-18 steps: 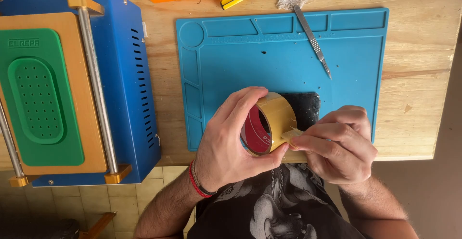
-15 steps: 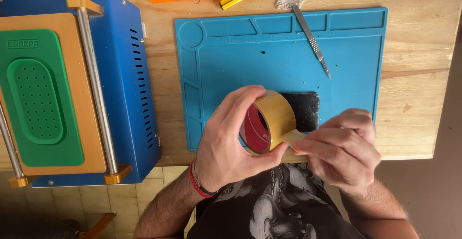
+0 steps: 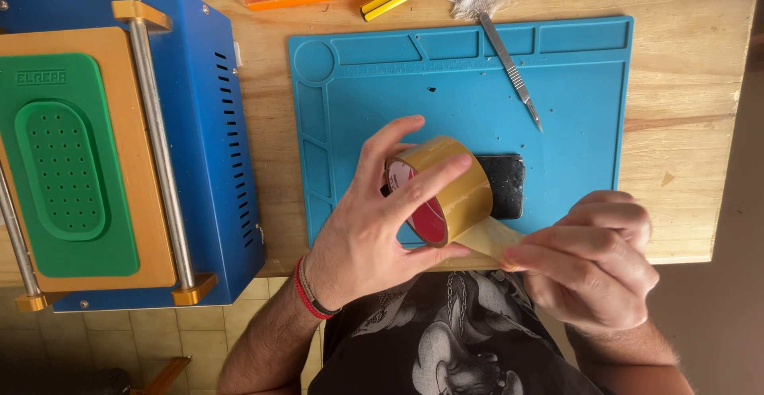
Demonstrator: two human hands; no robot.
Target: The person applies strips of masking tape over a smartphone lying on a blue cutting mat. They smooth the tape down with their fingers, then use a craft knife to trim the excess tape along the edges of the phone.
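**Tape drawn from the roll over the mat's near edge**

The left hand (image 3: 374,236) was seen closed around a roll of tan packing tape (image 3: 446,188), with the thumb laid under the roll and the fingers spread over its top; a red band was worn at the wrist. The roll was held tilted, its red core turned toward the person, above the near edge of the blue work mat (image 3: 557,85). The right hand (image 3: 593,264) was curled shut, the free end of the tape (image 3: 493,240) being pinched between thumb and fingertips just right of the roll. A dark phone (image 3: 503,184) lay on the mat behind the roll, seemingly untouched, though part of it was hidden.

Compared with the earlier frames, the right hand had been drawn further from the roll, so that a longer strip of tape was exposed. A scalpel (image 3: 511,69) lay at the mat's far edge, and a blue machine (image 3: 199,124) stood at the table's left side.
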